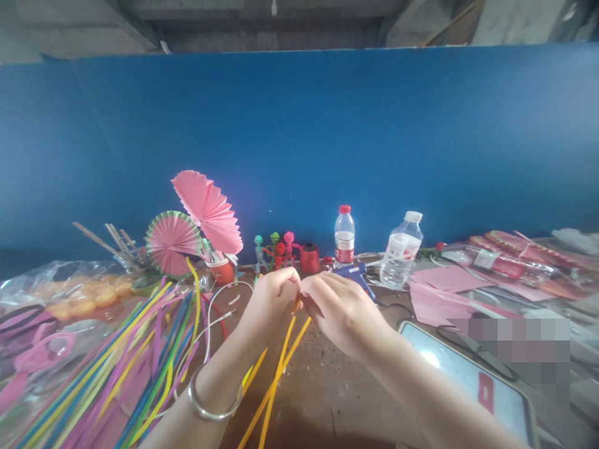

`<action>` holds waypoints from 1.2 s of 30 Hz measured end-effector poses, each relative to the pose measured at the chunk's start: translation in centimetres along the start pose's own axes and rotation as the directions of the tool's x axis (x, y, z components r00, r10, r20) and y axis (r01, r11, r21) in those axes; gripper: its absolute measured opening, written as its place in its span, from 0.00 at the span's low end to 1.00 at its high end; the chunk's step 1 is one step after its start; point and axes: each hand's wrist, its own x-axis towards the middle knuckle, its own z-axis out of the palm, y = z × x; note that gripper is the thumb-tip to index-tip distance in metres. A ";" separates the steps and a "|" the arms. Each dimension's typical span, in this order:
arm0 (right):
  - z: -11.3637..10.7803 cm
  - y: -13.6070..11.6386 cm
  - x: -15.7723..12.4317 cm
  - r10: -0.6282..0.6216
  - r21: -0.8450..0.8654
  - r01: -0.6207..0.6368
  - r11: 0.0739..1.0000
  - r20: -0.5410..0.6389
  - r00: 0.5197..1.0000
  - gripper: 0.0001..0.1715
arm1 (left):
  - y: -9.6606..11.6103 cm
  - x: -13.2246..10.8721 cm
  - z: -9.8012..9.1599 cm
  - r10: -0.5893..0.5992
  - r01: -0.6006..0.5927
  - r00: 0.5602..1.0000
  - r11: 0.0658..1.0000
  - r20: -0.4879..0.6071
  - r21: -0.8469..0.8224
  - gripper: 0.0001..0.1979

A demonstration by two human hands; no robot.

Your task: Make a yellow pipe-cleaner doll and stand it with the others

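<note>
Item: orange stems [275, 378], several, thin. Located lower centre of the frame, slanting up off the counter [327, 386]. Upper ends are pinched at mid-frame between the closed fingers of the left hand [271, 298] and right hand [344, 312]. Judged light, bendable and easily kinked; best gripped close to the worked ends.

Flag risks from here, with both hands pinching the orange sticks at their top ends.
1. The left hand and right hand grip the orange sticks only at the top. The long free ends splay apart and could slip out of line.
2. The glue gun lies just behind the hands. Whether it is hot cannot be told, so a knuckle brushing it might burn.
3. The white-capped bottle stands close by, and a sweeping arm could tip it.
</note>
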 end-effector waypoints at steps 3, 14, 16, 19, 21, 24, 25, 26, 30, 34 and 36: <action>0.0 -0.3 -0.1 -0.113 -0.047 0.113 0.993 -0.013 0.993 0.11 | 0.3 0.0 -0.3 -0.011 0.011 1.000 1.000 -0.004 -0.020 0.08; 2.1 0.1 -0.5 0.169 0.261 -0.082 0.962 -0.331 0.928 0.06 | 0.3 0.4 -0.3 0.022 -0.019 1.000 0.988 0.015 -0.153 0.09; 2.4 -0.5 -0.4 0.326 0.350 -0.196 0.916 -0.363 0.873 0.06 | 0.3 0.4 -0.2 0.019 -0.016 1.000 0.987 0.015 -0.159 0.10; 2.9 -1.4 -0.2 0.555 0.486 -0.368 0.793 -0.327 0.765 0.10 | 0.2 0.4 0.0 0.018 -0.018 1.000 0.990 0.002 -0.142 0.11; 3.1 -2.0 -0.1 0.655 0.576 -0.432 0.694 -0.255 0.712 0.11 | 0.1 0.3 0.1 0.038 -0.043 0.998 0.994 -0.048 -0.103 0.11; 3.3 -2.4 0.1 0.721 0.704 -0.440 0.557 -0.146 0.678 0.08 | -0.1 0.3 0.2 0.075 -0.081 0.989 0.996 -0.131 -0.042 0.11; 3.3 -2.5 0.1 0.728 0.734 -0.433 0.523 -0.121 0.675 0.07 | -0.2 0.3 0.2 0.084 -0.088 0.986 0.996 -0.147 -0.024 0.11; 3.4 -2.5 0.1 0.731 0.754 -0.426 0.499 -0.103 0.674 0.07 | -0.2 0.3 0.2 0.091 -0.093 0.983 0.996 -0.159 -0.006 0.10; 3.5 -2.5 0.1 0.728 0.757 -0.423 0.498 -0.100 0.678 0.09 | -0.2 0.2 0.1 0.106 -0.108 0.982 0.994 -0.158 -0.005 0.11; 3.6 -2.4 -0.1 0.683 0.706 -0.414 0.575 -0.136 0.717 0.09 | 0.0 0.3 0.1 0.041 -0.055 0.995 0.986 -0.087 -0.158 0.09; 3.5 -2.3 -0.2 0.654 0.674 -0.408 0.615 -0.147 0.742 0.09 | -0.1 0.3 0.0 -0.011 0.008 1.000 0.955 -0.009 -0.296 0.09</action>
